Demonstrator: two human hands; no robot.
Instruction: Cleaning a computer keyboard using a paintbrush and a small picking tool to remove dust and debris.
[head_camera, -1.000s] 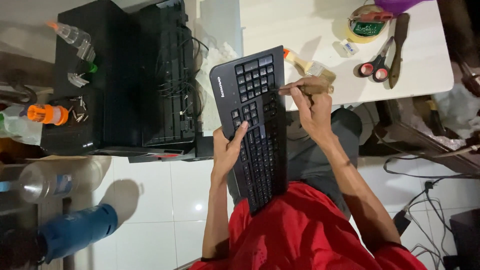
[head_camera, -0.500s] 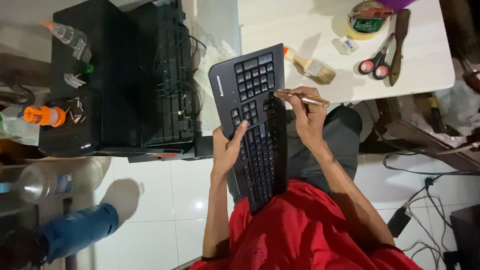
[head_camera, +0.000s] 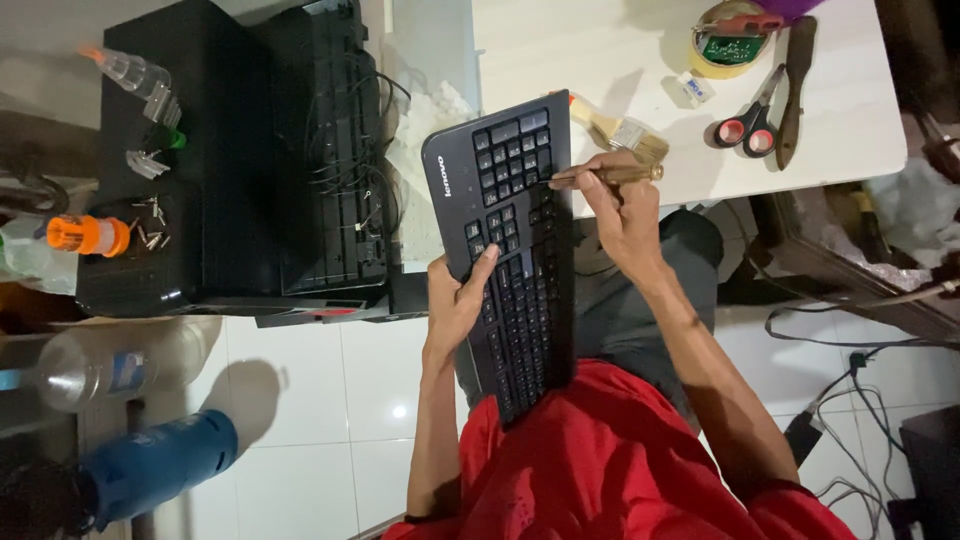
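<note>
Keyboard (head_camera: 512, 250) black, propped on lap, long axis running away from body. Left hand (head_camera: 455, 300) fingers clamped on left edge. Right hand (head_camera: 625, 215) fingers pinched around brush handle (head_camera: 610, 174), tip at upper-right keys.

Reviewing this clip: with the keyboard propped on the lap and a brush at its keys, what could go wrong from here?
The black keyboard is steadied only by the left hand at its edge, so it might slide off the lap. The right hand presses a wooden-handled brush among the keys; a keycap could pop loose. The open computer case beside it could catch brushed-out dust.
</note>
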